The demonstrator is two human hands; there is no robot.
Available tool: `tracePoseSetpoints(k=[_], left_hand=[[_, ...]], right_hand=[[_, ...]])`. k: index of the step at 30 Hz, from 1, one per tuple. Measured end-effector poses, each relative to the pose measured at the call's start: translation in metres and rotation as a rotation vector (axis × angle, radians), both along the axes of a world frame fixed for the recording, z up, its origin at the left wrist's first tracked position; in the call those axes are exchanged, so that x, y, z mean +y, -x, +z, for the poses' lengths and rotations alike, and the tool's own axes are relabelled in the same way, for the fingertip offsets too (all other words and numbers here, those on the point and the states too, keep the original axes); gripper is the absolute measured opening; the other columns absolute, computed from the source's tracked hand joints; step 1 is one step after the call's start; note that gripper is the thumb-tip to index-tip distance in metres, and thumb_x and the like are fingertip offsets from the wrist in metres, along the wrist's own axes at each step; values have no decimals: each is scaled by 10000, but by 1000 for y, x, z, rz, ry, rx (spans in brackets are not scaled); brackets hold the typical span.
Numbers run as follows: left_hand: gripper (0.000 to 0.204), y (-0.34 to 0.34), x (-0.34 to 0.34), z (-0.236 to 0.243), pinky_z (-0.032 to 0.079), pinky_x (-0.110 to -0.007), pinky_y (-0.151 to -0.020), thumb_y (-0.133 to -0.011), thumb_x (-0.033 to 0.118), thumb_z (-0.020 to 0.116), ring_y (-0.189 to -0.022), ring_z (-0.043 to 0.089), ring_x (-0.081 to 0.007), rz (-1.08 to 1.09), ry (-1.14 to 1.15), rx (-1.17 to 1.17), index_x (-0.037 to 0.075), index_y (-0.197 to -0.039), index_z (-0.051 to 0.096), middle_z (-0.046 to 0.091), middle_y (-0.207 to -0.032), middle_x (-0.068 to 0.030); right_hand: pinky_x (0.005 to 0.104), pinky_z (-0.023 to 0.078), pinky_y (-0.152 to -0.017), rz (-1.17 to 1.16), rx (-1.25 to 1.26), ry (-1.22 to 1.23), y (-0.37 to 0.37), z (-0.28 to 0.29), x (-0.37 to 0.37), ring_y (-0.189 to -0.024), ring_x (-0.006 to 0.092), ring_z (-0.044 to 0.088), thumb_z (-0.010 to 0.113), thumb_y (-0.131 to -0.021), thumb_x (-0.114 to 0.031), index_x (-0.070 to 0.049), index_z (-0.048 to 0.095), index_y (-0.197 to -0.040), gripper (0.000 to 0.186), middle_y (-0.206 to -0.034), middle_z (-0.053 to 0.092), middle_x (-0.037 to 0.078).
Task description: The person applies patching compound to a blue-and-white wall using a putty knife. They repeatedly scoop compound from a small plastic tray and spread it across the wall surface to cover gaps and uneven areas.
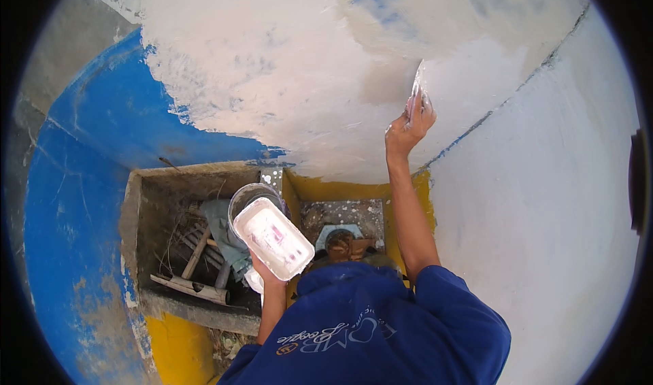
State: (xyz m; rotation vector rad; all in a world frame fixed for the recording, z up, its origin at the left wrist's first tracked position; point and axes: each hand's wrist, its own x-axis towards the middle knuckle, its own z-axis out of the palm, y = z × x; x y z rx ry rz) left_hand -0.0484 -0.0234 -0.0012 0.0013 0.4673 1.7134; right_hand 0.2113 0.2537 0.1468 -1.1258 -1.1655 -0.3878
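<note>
Fingers (416, 113) of the right hand (407, 128) clamped round the putty knife (416, 86).
Blade rises above them, long axis near upright, flat on the white wall (286, 65).

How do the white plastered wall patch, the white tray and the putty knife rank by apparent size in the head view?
1. The white plastered wall patch, by far the largest.
2. The white tray held in the left hand; it sits nearer the camera, which may enlarge it.
3. The putty knife in the right hand.
</note>
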Motion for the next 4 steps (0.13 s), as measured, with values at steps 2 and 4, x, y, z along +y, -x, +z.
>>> tracePoseSetpoints(k=[2,4], left_hand=[[665,0,2,4,507,-550,-1001,-1015,534,405,-1179,612,-388,30,-6,6,57,-1479,405,563,-1369,-208],[685,-1,5,8,500,-548,-1015,-1005,545,425,-1191,609,-386,24,5,-12,55,-1482,400,558,-1389,-193]], right_hand=[[459,386,-1037,129,-148,74,33,-8,-12,-1192,337,509,529,-729,150,-75,639,-1331,653,-1269,594,137],[449,352,-1098,297,-293,172,65,-29,-21,-1239,339,494,553,-735,113,-118,619,-1371,680,-1341,575,140]])
